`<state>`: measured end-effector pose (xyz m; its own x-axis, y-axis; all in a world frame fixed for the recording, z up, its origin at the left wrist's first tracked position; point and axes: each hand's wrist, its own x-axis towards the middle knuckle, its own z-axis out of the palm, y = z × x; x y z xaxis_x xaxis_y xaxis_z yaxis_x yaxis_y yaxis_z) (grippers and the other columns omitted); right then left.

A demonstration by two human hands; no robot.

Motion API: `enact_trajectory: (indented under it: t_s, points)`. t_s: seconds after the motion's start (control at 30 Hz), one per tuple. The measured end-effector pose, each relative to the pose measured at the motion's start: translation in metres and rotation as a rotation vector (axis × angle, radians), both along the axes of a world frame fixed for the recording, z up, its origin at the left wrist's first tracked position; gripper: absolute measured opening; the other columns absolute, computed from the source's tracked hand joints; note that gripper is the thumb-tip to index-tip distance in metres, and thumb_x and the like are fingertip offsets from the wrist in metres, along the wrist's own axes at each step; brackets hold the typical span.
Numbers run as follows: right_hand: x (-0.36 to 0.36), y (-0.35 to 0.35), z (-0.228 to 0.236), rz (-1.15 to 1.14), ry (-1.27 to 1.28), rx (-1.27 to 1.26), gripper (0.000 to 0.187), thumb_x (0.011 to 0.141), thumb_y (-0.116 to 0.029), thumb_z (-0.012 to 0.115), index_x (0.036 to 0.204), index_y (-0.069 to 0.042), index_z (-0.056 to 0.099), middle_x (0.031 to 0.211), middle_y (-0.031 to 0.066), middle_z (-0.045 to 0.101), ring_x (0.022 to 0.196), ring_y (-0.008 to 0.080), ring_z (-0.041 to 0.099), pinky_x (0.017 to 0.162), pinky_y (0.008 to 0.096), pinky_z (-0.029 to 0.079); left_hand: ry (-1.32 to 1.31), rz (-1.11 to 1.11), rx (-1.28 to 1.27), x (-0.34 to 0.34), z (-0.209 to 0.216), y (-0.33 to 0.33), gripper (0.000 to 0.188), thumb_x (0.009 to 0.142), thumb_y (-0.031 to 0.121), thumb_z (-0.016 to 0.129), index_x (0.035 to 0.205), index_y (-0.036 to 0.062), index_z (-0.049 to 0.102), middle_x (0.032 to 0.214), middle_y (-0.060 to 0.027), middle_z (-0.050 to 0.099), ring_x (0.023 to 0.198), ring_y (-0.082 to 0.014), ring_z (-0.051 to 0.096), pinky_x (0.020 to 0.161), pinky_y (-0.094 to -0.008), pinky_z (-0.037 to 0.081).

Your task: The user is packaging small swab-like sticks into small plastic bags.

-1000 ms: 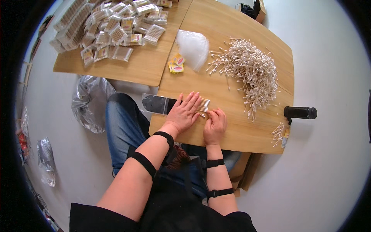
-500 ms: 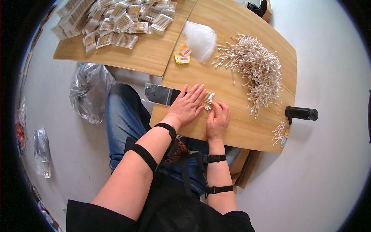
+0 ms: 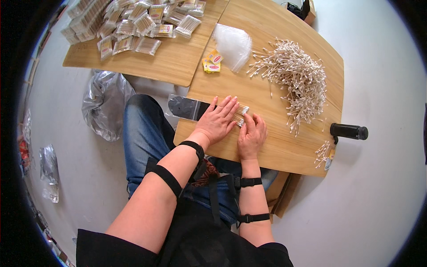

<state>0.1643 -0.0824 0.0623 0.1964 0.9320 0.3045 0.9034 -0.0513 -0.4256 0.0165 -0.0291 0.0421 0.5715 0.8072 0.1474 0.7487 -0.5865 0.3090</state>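
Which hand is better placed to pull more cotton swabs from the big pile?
Probably the right hand: it lies nearer the loose swab pile, while the left hand lies flat over the small swab bundle.

Clear rectangular plastic packets of cotton swabs [image 3: 133, 24] lie heaped on the far-left wooden counter [image 3: 178, 66]. Small yellow-and-red paper labels [image 3: 212, 62] lie beside a stack of clear empty plastic bags [image 3: 233, 42]. A transparent flat bag with dark contents [image 3: 187, 107] overhangs the near counter edge.

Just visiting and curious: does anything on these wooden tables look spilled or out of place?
Mostly tidy. The big heap of white cotton swabs sprawls loosely, strays trailing off its edges. A small separate cluster of swabs lies at the table's right edge, below the black cylinder.
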Motion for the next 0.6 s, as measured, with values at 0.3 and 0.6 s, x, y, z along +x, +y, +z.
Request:
enact_trajectory:
  t_s: [0.3, 0.6]
  points:
    - [0.0024, -0.0001, -0.004, 0.01, 0.003, 0.001, 0.024, 0.084, -0.014, 0.062, 0.108, -0.015, 0.066, 0.118, 0.0097, 0.056, 0.118, 0.0289, 0.05, 0.1, 0.0433, 0.037, 0.012, -0.002, -0.022, 0.0005, 0.0021, 0.0006, 0.061, 0.097, 0.042, 0.043, 0.147, 0.0081, 0.034, 0.157, -0.006, 0.026, 0.146, -0.0213, 0.021, 0.119, -0.0464, 0.013]
    - [0.0014, 0.0002, -0.0046, 0.001, -0.009, -0.026, 0.032, 0.086, -0.017, 0.061, 0.118, -0.016, 0.063, 0.123, 0.011, 0.053, 0.121, 0.0293, 0.048, 0.101, 0.0448, 0.036, -0.005, -0.004, -0.013, 0.0007, -0.0004, -0.0011, 0.062, 0.096, 0.04, 0.046, 0.147, 0.0086, 0.034, 0.156, -0.0061, 0.027, 0.145, -0.0217, 0.023, 0.118, -0.0465, 0.014]
